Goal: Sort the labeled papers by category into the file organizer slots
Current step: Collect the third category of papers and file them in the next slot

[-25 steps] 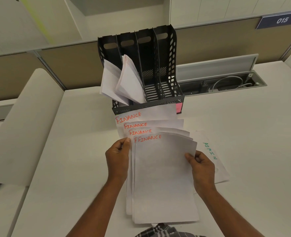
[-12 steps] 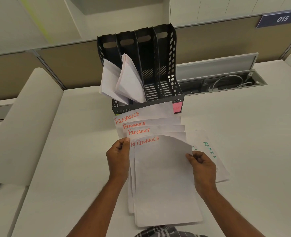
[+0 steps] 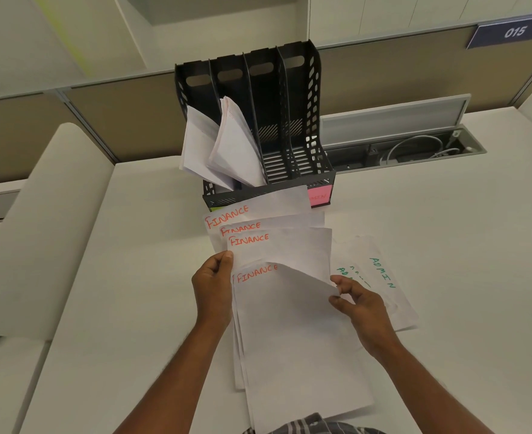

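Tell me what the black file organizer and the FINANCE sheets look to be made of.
Black four-slot file organizer: seemingly moulded plastic, matte, with punched slots and perforated side walls. White FINANCE-labelled sheets: thin plain paper, matte; the top sheet curls where the right hand lifts its corner.

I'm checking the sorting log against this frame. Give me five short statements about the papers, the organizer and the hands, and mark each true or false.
1. The two left slots of the file organizer hold papers. True.
2. The two right slots are also stuffed with papers. False: they hold no papers; their slatted floors show.
3. The fanned FINANCE papers are lettered in green. False: the lettering is orange-red; the ADMIN papers carry green.
4. The left hand grips the left edge of the fanned papers. True.
5. The right hand rests flat on the desk, touching nothing. False: its fingers pinch the right edge of a FINANCE sheet.
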Demonstrator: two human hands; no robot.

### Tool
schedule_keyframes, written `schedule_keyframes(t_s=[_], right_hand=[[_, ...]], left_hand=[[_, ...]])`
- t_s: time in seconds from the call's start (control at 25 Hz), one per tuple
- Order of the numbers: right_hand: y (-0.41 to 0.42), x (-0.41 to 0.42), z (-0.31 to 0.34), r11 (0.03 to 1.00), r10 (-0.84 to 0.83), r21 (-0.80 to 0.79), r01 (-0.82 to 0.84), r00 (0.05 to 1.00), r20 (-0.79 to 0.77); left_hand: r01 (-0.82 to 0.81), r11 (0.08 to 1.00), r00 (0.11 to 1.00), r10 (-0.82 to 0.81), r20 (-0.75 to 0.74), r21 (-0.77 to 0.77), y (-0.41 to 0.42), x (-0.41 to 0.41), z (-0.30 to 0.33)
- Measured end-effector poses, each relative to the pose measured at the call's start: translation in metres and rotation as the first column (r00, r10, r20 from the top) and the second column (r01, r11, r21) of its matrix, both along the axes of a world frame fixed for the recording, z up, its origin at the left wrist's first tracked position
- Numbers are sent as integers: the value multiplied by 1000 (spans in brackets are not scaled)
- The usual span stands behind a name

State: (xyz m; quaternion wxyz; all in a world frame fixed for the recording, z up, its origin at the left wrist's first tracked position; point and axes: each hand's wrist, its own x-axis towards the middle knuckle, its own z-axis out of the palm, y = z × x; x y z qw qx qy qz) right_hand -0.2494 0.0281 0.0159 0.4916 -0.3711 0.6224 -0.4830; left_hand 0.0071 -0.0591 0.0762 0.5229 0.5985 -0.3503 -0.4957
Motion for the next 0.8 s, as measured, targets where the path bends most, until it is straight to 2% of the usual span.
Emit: schedule_keyframes(t_s=[0.2, 0.32, 0.6, 0.72, 0.8], right_hand=[[1, -16, -6, 995, 99, -20, -97, 970, 224], [0, -16, -3, 988, 152, 8, -157, 967, 206], [-16, -11, -11, 994, 103, 26, -107, 986, 129], [-24, -6, -8, 991, 89, 82, -108, 973, 212], [-25, -4, -7, 972, 154, 135, -194, 954, 259]], left_hand=[[-12, 1000, 998, 12, -66, 8, -3, 4, -2], [4, 1000, 997, -4, -80, 5, -4, 6, -3], [63, 997, 983, -56, -177, 39, -4, 9, -9], [114, 989, 973, -91, -214, 94, -2, 11, -16], [147, 983, 963, -116, -243, 111, 3, 11, -22]])
